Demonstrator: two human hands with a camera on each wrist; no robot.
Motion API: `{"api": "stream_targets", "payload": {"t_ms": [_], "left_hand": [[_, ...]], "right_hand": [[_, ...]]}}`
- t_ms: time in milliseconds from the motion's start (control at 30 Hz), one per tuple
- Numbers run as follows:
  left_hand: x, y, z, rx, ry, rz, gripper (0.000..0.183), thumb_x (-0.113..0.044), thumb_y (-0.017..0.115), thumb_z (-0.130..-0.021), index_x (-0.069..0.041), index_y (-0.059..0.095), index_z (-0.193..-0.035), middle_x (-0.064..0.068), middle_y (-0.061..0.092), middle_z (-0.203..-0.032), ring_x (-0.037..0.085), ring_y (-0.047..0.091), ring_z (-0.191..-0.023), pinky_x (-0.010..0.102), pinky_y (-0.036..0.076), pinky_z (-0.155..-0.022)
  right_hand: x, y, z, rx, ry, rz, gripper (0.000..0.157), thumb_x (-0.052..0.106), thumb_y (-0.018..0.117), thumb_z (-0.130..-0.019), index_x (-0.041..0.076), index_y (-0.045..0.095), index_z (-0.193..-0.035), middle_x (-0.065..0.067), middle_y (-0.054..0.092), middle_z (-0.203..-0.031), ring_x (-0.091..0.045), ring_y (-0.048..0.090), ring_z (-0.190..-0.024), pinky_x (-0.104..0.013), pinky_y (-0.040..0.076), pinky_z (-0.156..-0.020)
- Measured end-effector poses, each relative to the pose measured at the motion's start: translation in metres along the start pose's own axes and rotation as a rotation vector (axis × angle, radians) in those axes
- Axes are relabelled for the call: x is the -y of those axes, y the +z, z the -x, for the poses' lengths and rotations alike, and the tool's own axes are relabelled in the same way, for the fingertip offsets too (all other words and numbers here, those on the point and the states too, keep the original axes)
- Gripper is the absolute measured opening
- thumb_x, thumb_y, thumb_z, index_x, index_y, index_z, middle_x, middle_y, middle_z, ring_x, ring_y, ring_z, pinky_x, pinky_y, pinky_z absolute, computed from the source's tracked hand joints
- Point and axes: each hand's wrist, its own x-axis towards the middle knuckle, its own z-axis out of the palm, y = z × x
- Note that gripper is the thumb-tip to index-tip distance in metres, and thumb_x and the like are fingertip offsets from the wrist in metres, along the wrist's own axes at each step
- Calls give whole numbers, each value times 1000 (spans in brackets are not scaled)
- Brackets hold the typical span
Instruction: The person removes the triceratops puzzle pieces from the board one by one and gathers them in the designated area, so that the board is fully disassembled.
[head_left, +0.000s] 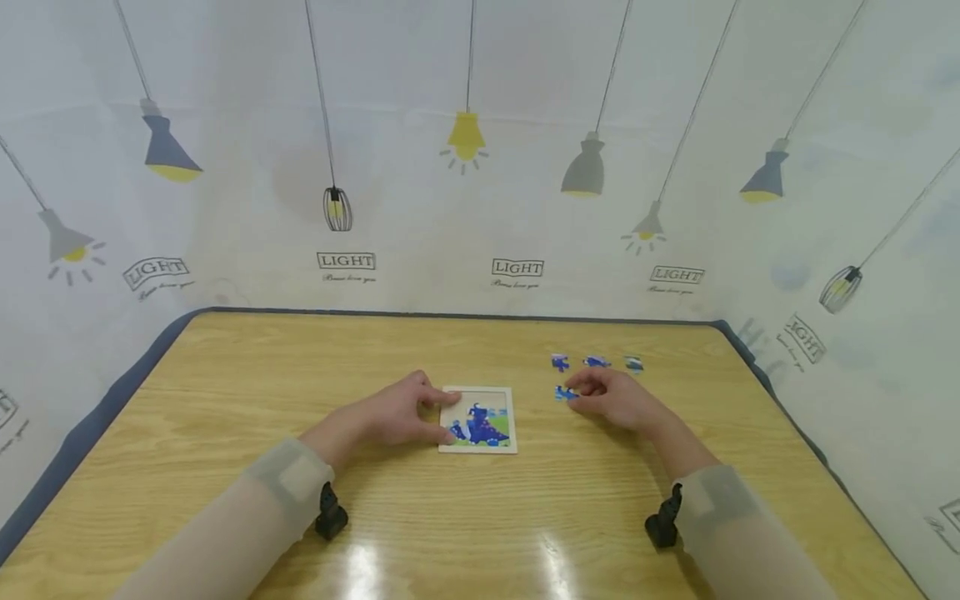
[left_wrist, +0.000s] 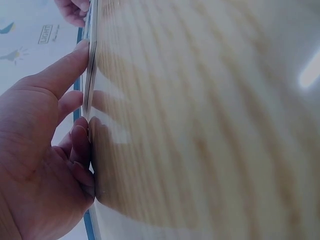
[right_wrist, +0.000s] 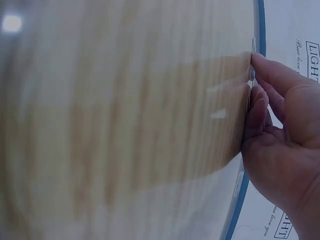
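Observation:
A square puzzle tray (head_left: 477, 389) with a pale rim lies on the table, partly filled with a blue dragon picture; the area along its top shows bare. My left hand (head_left: 405, 410) rests at the tray's left side, its straight thumb on the lower left and its index finger on the upper left. In the left wrist view that thumb (left_wrist: 62, 70) presses at the tray's edge, the other fingers low by the tabletop. To the right, my right hand (head_left: 611, 398) pinches a blue puzzle piece (head_left: 564, 392) at table level, its far side hidden by the fingers.
Beyond my right hand lie three loose pieces in a row: a blue one (head_left: 559, 362), another blue one (head_left: 595, 361) and a greenish one (head_left: 633, 363). The wooden table (head_left: 300, 350) ends at a dark edge against a lamp-printed curtain (head_left: 420, 208).

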Motion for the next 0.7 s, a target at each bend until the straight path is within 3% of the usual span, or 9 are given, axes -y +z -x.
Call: {"api": "stream_targets", "payload": {"t_ms": [467,700], "left_hand": [[1,0,0,0,-1,13,72,-45,90,-91,-25,63,-155,7,46,-115,22,46,-102,36,38,-89],[-1,-1,1,8,3,19,72,-44,90,-92,-24,63,-155,8,46,-116,23,46,-103,37,38,-90]], "right_hand": [[0,1,-4,-6,-17,1,34,26,71,-109,10,71,-139,-10,65,-121,-23,58,-104,-37,48,-89],[0,0,-1,-8,-11,-2,36,28,71,-109,13,70,-141,-13,66,-128,-25,60,-110,-37,49,-91]]}}
